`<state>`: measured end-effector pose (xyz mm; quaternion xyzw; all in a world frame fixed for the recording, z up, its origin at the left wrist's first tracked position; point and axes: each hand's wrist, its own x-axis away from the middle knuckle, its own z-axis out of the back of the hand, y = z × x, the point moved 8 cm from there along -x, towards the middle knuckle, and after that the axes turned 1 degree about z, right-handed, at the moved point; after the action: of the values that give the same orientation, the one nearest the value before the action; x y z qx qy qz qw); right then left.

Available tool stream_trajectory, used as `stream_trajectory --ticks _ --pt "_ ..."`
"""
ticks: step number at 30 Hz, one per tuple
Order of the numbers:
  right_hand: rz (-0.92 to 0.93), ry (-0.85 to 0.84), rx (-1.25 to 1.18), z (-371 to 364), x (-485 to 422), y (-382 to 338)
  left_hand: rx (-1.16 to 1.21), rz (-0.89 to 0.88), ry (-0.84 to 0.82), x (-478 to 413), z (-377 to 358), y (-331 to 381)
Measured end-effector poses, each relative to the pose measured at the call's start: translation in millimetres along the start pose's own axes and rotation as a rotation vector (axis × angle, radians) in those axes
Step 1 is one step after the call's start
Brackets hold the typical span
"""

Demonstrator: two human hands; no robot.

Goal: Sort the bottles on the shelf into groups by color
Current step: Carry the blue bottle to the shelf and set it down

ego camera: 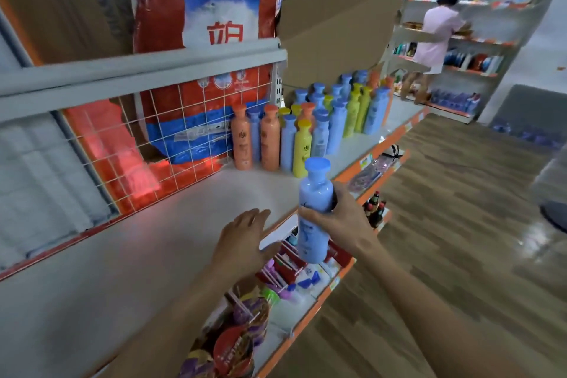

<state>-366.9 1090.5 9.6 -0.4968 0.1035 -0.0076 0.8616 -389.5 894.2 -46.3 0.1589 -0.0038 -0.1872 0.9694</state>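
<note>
White shop shelf [138,239], mixed-colour bottles [302,132] at one o'clock.
My right hand [340,224] grips a pale-blue plastic bottle [316,193] over its front edge; left hand [245,233] lies flat. I'd stand it upright among blues.

1. A single view is taken from head height, aimed forward and down along the white shelf [122,255], which is seen running from lower left to upper right.
2. The left hand [245,233] and the right hand [340,221], gripping a blue bottle [314,193], are caught close to the lens.
3. Edges are bent by the wide angle. The floor [460,209] is taken in at right, and a far shelving unit [491,24] at upper right.
</note>
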Motion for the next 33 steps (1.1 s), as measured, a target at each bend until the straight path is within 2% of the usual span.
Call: stream_trajectory --ticks 12,20,24,29,33 --pt "0.046 -0.082 -0.066 17 -117 51 0.012 0.151 -0.020 -93 -28 3" --pt "0.183 -0.310 -0.080 21 -199 74 0.101 0.348 0.019 -149 -34 20" --pt "0.196 -0.354 -0.116 18 -224 82 0.116 0.394 0.063 -167 -32 30" --pt "0.175 -0.369 -0.119 18 -246 90 0.134 0.369 0.095 -192 -34 38" --pt "0.150 -0.315 -0.098 32 -258 100 0.161 0.298 0.134 -216 -37 48"
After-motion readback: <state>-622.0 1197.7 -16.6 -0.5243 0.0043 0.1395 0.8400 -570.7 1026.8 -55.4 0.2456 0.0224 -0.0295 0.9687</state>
